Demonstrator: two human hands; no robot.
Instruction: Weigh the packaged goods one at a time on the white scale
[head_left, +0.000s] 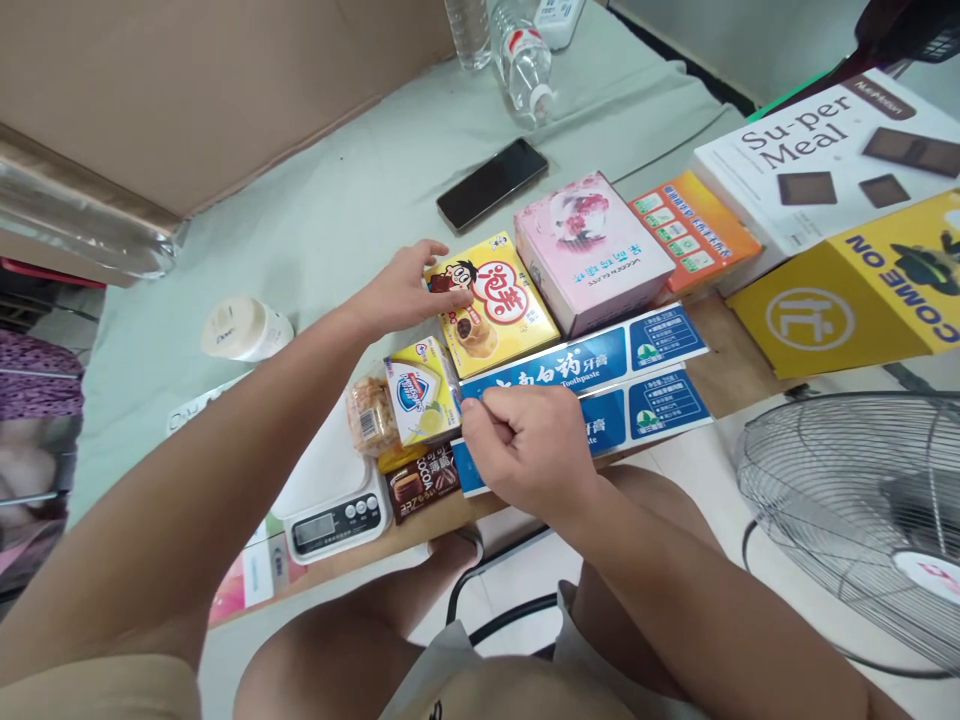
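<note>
My left hand (409,288) rests at the left edge of a yellow puff snack box (499,310), its thumb lying on the top and its fingers stretched out. My right hand (532,440) is curled closed above two blue toothpaste boxes (637,345) and covers part of them; whatever its fingers pinch is hidden. Just left of that fist is a yellow and white soap box (421,390). Beside the soap are a clear-wrapped snack (371,415) and a brown cocoa biscuit pack (424,482).
A pink box (592,255), an orange box (694,235), a white Su-per Meal box (810,165) and a yellow carton (825,300) line the right. A white scale (337,520), white jar (247,330), phone (493,183) and water bottle (523,65) surround them. A fan (862,500) stands lower right.
</note>
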